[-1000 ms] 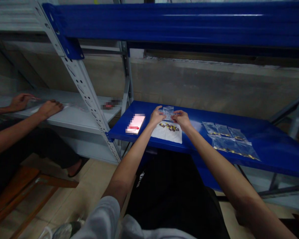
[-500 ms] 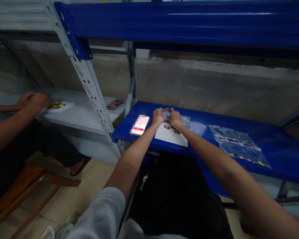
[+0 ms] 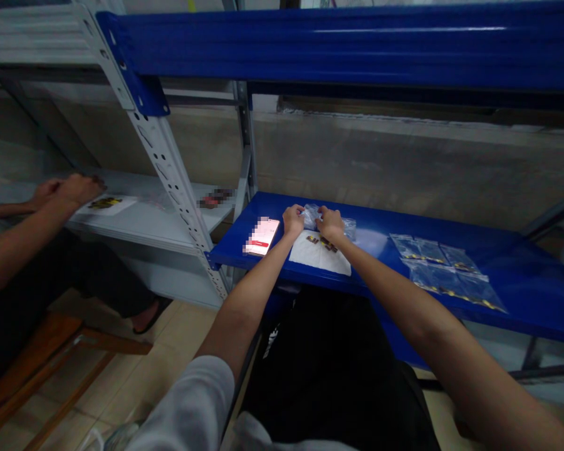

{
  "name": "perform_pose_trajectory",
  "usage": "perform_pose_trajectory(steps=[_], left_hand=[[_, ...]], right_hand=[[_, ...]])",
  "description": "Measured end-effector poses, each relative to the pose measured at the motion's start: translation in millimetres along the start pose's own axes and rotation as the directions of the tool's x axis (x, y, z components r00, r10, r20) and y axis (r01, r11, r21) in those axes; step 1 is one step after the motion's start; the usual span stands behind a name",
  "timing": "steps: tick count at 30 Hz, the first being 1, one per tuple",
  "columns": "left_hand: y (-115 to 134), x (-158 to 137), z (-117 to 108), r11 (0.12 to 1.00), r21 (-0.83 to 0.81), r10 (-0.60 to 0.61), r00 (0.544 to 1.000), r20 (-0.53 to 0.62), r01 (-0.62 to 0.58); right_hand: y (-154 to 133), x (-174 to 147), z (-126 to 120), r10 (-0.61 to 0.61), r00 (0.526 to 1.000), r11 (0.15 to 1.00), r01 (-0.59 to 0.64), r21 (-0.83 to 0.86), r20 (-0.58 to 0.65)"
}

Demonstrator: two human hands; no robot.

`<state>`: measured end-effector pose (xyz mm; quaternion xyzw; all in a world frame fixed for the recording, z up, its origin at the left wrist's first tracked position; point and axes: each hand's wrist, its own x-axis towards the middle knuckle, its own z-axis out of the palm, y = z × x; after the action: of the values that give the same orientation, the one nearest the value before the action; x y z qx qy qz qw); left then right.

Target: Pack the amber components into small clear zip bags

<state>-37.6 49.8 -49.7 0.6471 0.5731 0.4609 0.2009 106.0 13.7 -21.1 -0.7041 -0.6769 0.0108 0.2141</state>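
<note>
Between my two hands is a clear plastic bag [image 3: 311, 216] over the blue shelf. My left hand [image 3: 293, 220] closes its fingers on the bag's left edge. On its right edge, my right hand [image 3: 329, 223] has thumb and fingers closed. Just below them lies a white paper sheet [image 3: 317, 258], and small dark-and-yellow pieces [image 3: 313, 239] rest on it, partly hidden by my right hand. More clear bags [image 3: 349, 229] sit to the right, behind my right wrist.
A lit phone [image 3: 266, 236] lies left of the paper on the blue shelf [image 3: 380, 269]. Filled clear bags [image 3: 451, 282] are laid out at the right. A steel post [image 3: 173, 181] stands at left. Beyond it, a co-worker's hands [image 3: 75, 188] are over a grey shelf [image 3: 164, 232].
The view has shifted slightly. My hands stay at the bag, which shows a little more widely between them. The co-worker's hands have barely moved.
</note>
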Motion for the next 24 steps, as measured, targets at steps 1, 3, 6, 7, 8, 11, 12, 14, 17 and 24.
perform_pose_trajectory(steps=[1,3,6,7,8,11,12,14,17,24], left_hand=[[-1,0,0,1.000,-0.004,0.003,1.000,0.004,-0.003],[-2,1,1,1.000,-0.013,0.013,1.000,0.017,-0.012],[0,-1,1,0.999,-0.022,0.028,0.999,0.029,-0.028],[1,-1,1,0.999,-0.025,0.034,0.999,0.031,-0.033],[2,-2,0,0.999,-0.028,0.039,0.999,0.031,-0.038],[8,-4,-5,0.998,-0.030,0.053,0.998,0.013,-0.053],[12,-5,-7,0.998,-0.029,0.057,0.998,-0.008,-0.057],[24,-10,-12,0.996,-0.040,0.074,0.993,-0.091,-0.078],[56,-32,-12,0.979,-0.116,0.134,0.959,-0.250,-0.167],[140,-151,53,0.891,-0.345,0.352,0.928,0.118,-0.295]], right_hand=[[2,0,0,-0.006,1.000,1.000,0.006,0.003,-0.001],[6,1,-1,-0.018,1.000,1.000,0.018,0.009,-0.004],[11,1,-3,-0.011,1.000,1.000,0.012,0.027,-0.012],[12,1,-4,-0.011,1.000,0.999,0.011,0.039,-0.019],[12,-1,-5,-0.015,0.999,0.998,0.017,0.054,-0.031],[16,-10,-15,-0.039,0.994,0.992,0.050,0.115,-0.098],[19,-17,-20,-0.038,0.990,0.990,0.056,0.129,-0.134],[31,-35,-33,-0.012,0.978,0.989,0.042,0.142,-0.207],[65,-81,-56,0.099,0.959,0.986,-0.058,0.158,-0.267],[159,-193,-94,0.489,0.797,0.870,-0.473,0.137,-0.354]])
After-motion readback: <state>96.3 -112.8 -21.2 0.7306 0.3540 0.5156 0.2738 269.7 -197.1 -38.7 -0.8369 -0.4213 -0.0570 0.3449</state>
